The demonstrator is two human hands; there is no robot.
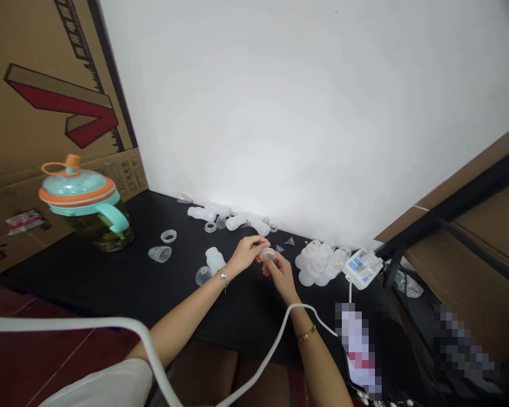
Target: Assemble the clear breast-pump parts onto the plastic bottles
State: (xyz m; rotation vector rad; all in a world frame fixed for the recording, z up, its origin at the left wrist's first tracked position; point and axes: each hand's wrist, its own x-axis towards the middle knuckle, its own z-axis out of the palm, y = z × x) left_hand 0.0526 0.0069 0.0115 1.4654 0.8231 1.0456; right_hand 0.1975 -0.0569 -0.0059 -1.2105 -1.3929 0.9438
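My left hand (245,254) and my right hand (281,277) meet above the black table cover (110,277), with a small clear plastic cap (267,254) pinched between their fingers. Just left of my left wrist stands a frosted plastic bottle (215,260), and a clear dome piece (203,276) lies beside it. To the right of my right hand is a heap of translucent plastic parts (320,263). A white cable (290,333) runs across my right forearm.
A teal and orange lidded jug (82,195) stands at the far left, with a clear cup (159,254) and a ring (168,236) nearby. More plastic parts (224,219) line the white back wall (305,113). A white electrical unit (362,268) sits at the right.
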